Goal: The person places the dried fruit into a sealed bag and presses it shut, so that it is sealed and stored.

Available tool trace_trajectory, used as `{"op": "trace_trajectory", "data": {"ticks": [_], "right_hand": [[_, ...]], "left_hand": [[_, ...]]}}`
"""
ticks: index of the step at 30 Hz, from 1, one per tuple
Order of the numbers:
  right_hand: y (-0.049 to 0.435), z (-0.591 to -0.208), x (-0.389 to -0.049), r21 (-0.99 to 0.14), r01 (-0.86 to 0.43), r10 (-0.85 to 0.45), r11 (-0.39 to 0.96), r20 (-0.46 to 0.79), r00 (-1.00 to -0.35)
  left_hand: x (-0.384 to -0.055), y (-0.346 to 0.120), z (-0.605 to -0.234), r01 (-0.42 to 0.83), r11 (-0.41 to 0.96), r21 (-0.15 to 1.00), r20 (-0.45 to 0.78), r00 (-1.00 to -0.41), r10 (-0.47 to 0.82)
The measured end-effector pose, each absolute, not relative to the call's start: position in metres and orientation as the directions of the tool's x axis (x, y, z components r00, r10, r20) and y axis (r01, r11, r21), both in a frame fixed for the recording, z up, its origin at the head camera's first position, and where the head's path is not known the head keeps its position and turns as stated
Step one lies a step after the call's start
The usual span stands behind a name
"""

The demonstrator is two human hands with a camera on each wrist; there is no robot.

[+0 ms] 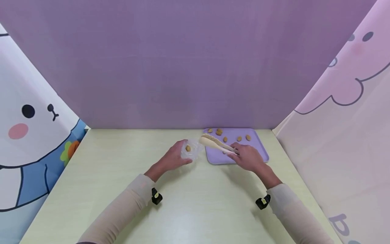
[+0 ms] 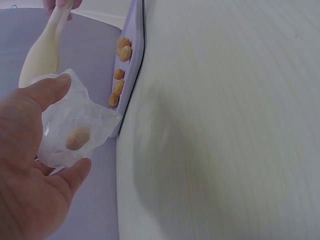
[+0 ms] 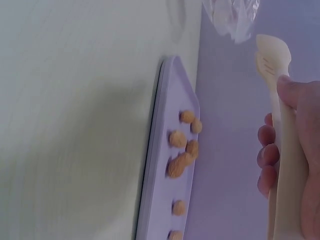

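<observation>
My left hand [image 1: 176, 156] holds a clear plastic bag [image 2: 102, 120] between thumb and fingers, raised above the table. Inside the bag lies one tan nut [image 2: 78, 139], which looks like a peanut in its shell. With my right hand [image 1: 248, 157] I grip cream-coloured tongs [image 1: 214, 143] around their arms. The tongs' heads point left towards the bag, and their tips sit close together near its right edge; no nut shows between them. Below the tongs lies a purple tray [image 1: 219, 158] bearing several more nuts [image 1: 239, 138]. The tongs and right hand cover part of the tray.
The tray stands at the back right of the pale table [image 1: 122, 149], near the purple back wall [image 1: 182, 67]. Printed cloth walls rise on the left [image 1: 33, 142] and right [image 1: 341, 142]. Small black devices [image 1: 156, 196] sit at both wrists.
</observation>
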State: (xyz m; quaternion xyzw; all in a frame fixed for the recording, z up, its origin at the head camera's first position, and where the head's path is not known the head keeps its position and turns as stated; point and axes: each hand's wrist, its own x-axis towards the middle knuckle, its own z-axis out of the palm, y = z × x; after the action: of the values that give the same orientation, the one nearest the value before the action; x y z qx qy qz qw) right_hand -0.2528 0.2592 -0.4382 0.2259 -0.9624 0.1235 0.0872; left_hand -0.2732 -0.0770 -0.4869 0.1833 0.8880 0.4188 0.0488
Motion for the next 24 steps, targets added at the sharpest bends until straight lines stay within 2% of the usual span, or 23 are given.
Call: {"op": "trace_trajectory", "data": {"ticks": [14, 24], "right_hand": [[0.293, -0.450, -0.257, -0.162, -0.372, -0.340, 0.914, 0.191, -0.921], [0.310, -0.457, -0.255, -0.126, -0.267, -0.254, 0.955, 0.108, -0.961]], "left_hand": [[-0.272, -0.080, -0.487, 0.258, 0.596, 0.761, 0.045, -0.936, 0.348], [-0.271, -0.083, -0.487, 0.256, 0.589, 0.766, 0.050, -0.938, 0.343]]}}
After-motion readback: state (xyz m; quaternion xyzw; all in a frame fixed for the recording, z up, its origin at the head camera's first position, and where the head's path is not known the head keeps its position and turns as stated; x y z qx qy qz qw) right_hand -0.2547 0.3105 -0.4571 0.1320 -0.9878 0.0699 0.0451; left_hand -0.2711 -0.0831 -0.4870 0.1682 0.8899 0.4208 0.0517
